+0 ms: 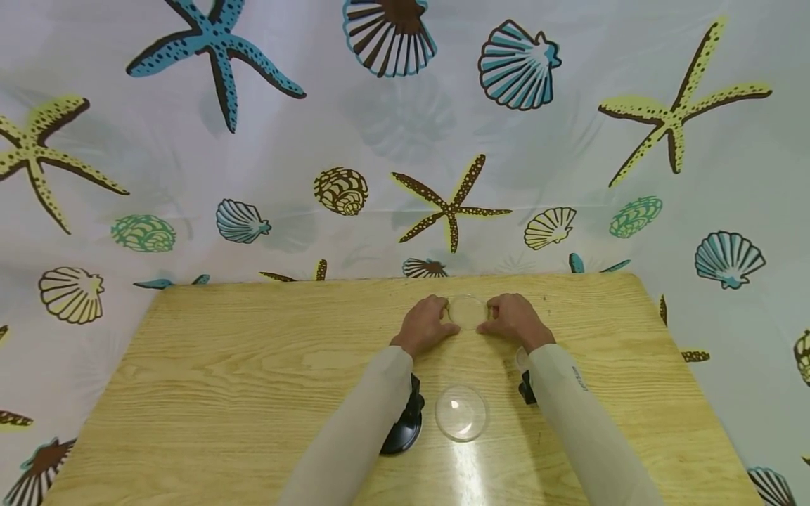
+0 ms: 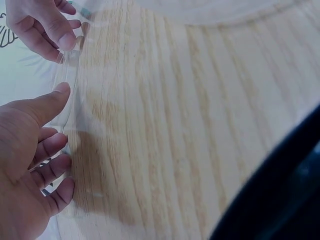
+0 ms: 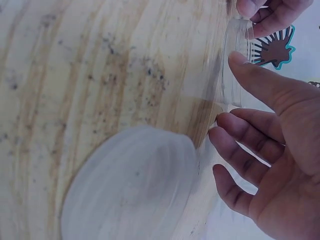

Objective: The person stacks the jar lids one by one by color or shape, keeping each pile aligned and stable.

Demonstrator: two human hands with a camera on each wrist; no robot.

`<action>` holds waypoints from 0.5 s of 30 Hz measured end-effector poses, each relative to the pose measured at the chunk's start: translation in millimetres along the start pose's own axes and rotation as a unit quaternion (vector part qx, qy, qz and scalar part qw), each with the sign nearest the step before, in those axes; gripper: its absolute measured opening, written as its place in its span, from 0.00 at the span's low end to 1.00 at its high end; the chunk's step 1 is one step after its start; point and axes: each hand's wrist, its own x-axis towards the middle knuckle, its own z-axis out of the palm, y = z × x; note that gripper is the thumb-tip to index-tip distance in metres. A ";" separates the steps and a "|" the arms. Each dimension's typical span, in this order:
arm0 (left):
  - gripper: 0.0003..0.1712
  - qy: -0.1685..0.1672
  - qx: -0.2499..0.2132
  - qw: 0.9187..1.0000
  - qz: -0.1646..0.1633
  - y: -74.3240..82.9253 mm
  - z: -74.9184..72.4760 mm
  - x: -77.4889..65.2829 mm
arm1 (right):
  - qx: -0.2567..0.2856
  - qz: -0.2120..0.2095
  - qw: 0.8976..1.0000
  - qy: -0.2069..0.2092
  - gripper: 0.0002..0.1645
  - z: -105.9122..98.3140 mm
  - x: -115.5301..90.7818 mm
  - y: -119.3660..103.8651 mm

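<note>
A clear, shallow round petri dish (image 1: 468,313) lies near the back edge of the wooden table, between both hands. My left hand (image 1: 429,327) holds its left side, thumb at the near edge and fingers farther back. On the opposite side my right hand (image 1: 514,320) grips the rim in the same manner. The left wrist view shows the left thumb (image 2: 55,100) right at the dish's clear wall (image 2: 72,75). From the right wrist, the right thumb (image 3: 250,72) overlaps that wall (image 3: 232,75). A second clear round dish (image 1: 461,413) sits closer to me, between the forearms.
Beside the left sleeve is a black rounded object (image 1: 402,430). A translucent rounded piece (image 3: 135,185) shows large in the right wrist view. Behind the table (image 1: 253,365) hangs a white cloth (image 1: 285,176) printed with shells and starfish.
</note>
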 end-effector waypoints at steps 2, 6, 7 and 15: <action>0.20 0.002 -0.001 1.000 0.002 0.2 0.0 -0.3 | 0.002 0.000 1.000 0.003 0.19 0.0 -0.6 0.2; 0.19 0.005 -0.003 1.000 0.006 1.4 -0.1 -0.5 | 0.010 0.003 1.000 0.009 0.19 0.0 -1.6 0.4; 0.19 0.006 -0.002 1.000 0.007 1.7 0.0 -0.4 | 0.011 0.004 1.000 0.009 0.19 -0.1 -1.7 0.5; 0.18 0.016 0.019 1.000 0.008 1.8 5.0 3.3 | 0.016 0.005 1.000 0.008 0.17 0.3 -1.4 0.5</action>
